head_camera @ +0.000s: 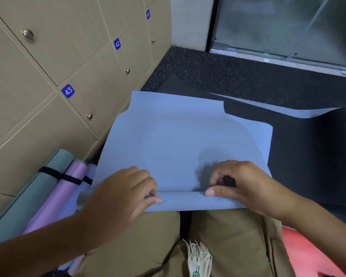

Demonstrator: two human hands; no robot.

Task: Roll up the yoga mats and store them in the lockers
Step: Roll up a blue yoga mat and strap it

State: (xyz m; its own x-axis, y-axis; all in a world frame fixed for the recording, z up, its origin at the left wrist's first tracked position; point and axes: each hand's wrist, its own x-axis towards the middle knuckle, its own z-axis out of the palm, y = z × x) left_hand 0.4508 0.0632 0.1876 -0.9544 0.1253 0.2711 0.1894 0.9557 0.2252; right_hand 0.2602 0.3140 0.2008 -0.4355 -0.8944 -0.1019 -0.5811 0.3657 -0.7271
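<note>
A pale blue yoga mat [180, 136] lies under the hands, with green-grey and lilac rolled mats [54, 188] black-strapped to their left, beige lockers [48, 62] with blue number tags, black speckled floor [218, 72], and something coral-red, perhaps another mat [308, 254], bottom right.

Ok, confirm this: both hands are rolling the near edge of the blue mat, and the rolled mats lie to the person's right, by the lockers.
Not quite. In the head view the rolled mats lie to the person's left, by the lockers. Both hands, left and right, do grip the blue mat at its near edge.

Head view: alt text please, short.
Both hands, left hand and right hand, pinch the near edge of a flat light-blue yoga mat, starting its first roll. Rolled green and lilac strapped mats lie beside closed beige numbered lockers.
</note>
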